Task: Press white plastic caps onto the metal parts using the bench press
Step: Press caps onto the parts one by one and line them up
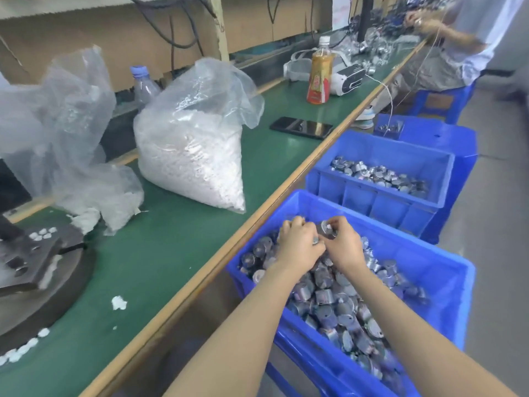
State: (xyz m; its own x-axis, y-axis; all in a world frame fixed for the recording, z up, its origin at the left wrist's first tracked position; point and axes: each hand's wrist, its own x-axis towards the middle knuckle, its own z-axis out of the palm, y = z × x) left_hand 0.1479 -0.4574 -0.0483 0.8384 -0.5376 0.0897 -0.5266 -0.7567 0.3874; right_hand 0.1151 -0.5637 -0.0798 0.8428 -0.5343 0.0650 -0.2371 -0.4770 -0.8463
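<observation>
Metal parts (329,296), short shiny grey cylinders with flat round ends, are lying in a heap inside the near blue crate (446,270), a ribbed plastic box that is standing just right of the bench edge. Both hands are reaching into the far end of this heap. The right hand (342,247) is pinching one metal part (326,229) between thumb and curled fingers, its round end facing up. The left hand (299,245) is touching the right one, with fingers bending down into the pile; I cannot tell if it is gripping anything.

On the green bench (177,253), a clear crinkled bag (194,156) is bulging with small white caps. At the near left, the bench press (43,282) is showing its dark round metal base, with loose caps (43,234) lying on top. A second blue crate (380,202), further away, is holding more grey parts.
</observation>
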